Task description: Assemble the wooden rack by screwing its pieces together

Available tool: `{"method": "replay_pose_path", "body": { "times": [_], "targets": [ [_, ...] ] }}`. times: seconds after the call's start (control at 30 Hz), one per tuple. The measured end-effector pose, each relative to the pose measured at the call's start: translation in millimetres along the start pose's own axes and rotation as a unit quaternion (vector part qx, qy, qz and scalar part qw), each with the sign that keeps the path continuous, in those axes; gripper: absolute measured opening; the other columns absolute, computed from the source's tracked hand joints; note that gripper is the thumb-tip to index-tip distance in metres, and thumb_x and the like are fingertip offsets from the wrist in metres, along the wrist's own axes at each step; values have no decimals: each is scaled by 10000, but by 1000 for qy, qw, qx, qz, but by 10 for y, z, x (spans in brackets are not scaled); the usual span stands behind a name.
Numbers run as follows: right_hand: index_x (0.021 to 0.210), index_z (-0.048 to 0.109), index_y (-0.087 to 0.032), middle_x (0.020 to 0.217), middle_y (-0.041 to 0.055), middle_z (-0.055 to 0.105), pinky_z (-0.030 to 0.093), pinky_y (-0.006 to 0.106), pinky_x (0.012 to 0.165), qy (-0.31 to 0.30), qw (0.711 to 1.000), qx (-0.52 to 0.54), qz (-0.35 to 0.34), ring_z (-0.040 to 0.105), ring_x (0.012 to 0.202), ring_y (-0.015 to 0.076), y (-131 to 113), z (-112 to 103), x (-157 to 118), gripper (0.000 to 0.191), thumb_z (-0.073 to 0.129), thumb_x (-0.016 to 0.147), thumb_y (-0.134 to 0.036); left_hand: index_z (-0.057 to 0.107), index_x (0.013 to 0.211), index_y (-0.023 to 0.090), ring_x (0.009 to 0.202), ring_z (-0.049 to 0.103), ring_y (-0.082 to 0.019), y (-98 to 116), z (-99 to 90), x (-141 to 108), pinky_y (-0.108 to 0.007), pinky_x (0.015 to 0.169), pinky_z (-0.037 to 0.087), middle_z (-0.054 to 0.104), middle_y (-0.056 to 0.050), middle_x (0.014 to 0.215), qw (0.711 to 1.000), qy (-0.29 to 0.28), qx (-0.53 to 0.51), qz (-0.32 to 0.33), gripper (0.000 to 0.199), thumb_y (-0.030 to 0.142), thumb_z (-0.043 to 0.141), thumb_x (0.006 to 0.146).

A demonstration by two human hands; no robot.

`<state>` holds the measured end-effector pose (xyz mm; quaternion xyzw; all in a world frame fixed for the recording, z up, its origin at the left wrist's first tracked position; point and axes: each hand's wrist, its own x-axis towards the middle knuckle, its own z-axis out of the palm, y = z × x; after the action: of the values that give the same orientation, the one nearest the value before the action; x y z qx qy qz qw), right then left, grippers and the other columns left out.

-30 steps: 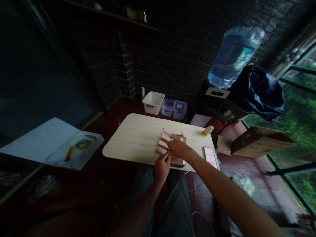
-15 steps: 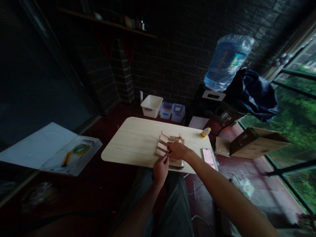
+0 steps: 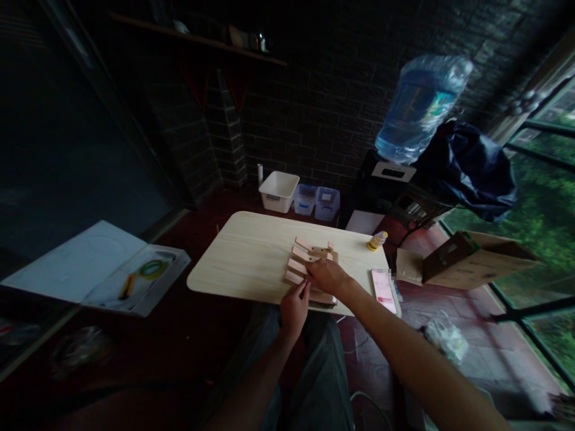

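On the pale wooden table (image 3: 240, 251) lies a flat brown assembly (image 3: 320, 297) with several light wooden strips (image 3: 297, 266) sticking out to the left like fingers. Small dark holes or screws show on it. My right hand (image 3: 329, 276) rests over its middle, fingers bent and closed together at the base of the nearer strips. Just below, my left hand (image 3: 294, 308) pinches at the assembly's near edge, its fingertips almost meeting those of my right hand. Whatever is between the fingers of either hand is too small or hidden to make out.
A small bottle with a yellow base (image 3: 377, 240) and a phone (image 3: 383, 291) are at the table's right. An open white box (image 3: 166, 281) with tools stands left. Behind are plastic bins (image 3: 278, 200) and a water dispenser bottle (image 3: 417, 114); a cardboard box (image 3: 476, 263) lies right.
The view has shifted slightly. Both hands stay at the same spot on the assembly, with my right fingers turned a little.
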<state>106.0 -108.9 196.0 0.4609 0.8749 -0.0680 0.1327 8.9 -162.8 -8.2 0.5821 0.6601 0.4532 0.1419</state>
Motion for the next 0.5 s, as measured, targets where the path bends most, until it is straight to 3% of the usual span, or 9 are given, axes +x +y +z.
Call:
{"method": "replay_pose_path", "body": {
  "times": [0.3,0.5],
  "targets": [
    [1216,666,-139,1178,212,727,537,435,881,14,999,-6,30,705,1069,302,-34,51,11,344,488,997,-336,802,1080,233,866,786,-228,28,-1,31,-283,814,597,814,-92,988,1000,24,3,-16,224,302,653,928],
    [1303,588,-138,1216,220,712,561,446,833,5,1000,-27,7,705,1069,315,-117,-38,-65,369,510,976,-289,810,1033,261,885,785,-214,-50,-125,205,-269,802,602,819,-63,968,999,-29,-34,-17,202,272,685,875]
  ]
}}
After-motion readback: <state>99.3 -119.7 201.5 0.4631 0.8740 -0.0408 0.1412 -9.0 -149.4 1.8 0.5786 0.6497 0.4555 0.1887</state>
